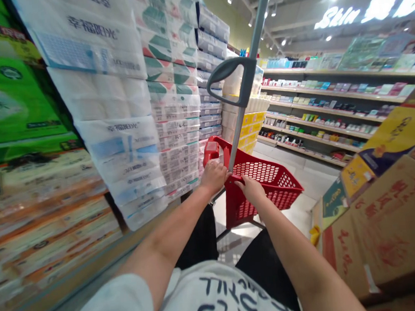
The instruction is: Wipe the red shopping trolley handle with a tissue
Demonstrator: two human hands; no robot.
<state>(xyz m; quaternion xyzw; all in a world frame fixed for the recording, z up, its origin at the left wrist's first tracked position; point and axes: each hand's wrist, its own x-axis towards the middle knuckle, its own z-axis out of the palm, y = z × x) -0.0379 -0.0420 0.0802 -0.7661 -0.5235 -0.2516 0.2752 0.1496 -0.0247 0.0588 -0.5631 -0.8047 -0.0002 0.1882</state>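
Both my hands rest at the near end of a red shopping cart with perforated basket walls. Fingers wrapped over, my left hand grips the cart's handle just left of a tall grey pole. To the right of the pole, my right hand is closed round the handle too, its thumb at the edge. The pole rises from the handle and carries a dark grey loop grip higher up. Beside my left hand is a red block-shaped part of the cart. No goods show in the visible part of the basket.
Stacked tissue packs line the left side, with green packs nearest. Cardboard cartons stand close on the right. Shelves of small boxed goods run across beyond the cart. Pale floor shows between the cart and the shelves.
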